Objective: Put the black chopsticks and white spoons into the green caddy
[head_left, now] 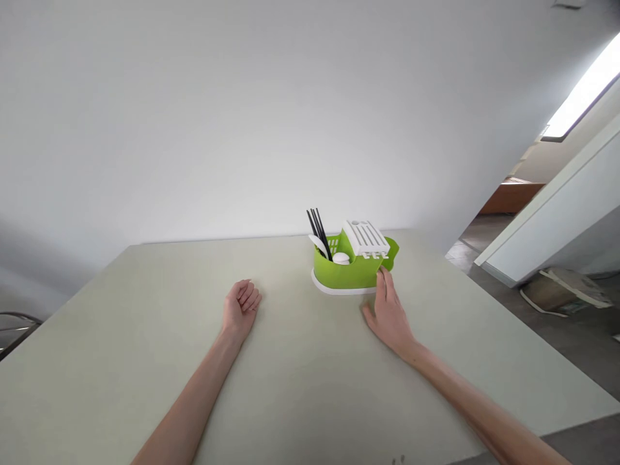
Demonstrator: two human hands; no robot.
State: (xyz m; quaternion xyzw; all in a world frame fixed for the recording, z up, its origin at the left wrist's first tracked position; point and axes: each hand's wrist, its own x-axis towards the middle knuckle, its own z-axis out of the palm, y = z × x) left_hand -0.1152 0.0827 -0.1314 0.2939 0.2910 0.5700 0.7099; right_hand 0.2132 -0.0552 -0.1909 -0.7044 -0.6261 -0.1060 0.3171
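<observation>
A green and white cutlery holder (pixel 346 276) stands upright on the table, toward its back edge. Several black chopsticks (pixel 318 229) lean out of its left compartment, along with a white spoon (pixel 317 243) and a second white rounded spoon (pixel 341 258). The white slotted block (pixel 367 237) tops its right part. My right hand (pixel 389 316) reaches to the front right of the holder, fingers stretched and fingertips against its green wall, thumb apart. My left hand (pixel 242 305) rests on the table to the left of the holder, its fingers curled in with nothing visible inside.
The pale table (pixel 290 387) meets a white wall (pixel 242 116) at the back. Beyond the table's right edge lie a grey floor, a white panel (pixel 557 200) and a clear bag-like object (pixel 564 292). A dark metal frame (pixel 19 332) shows at the far left.
</observation>
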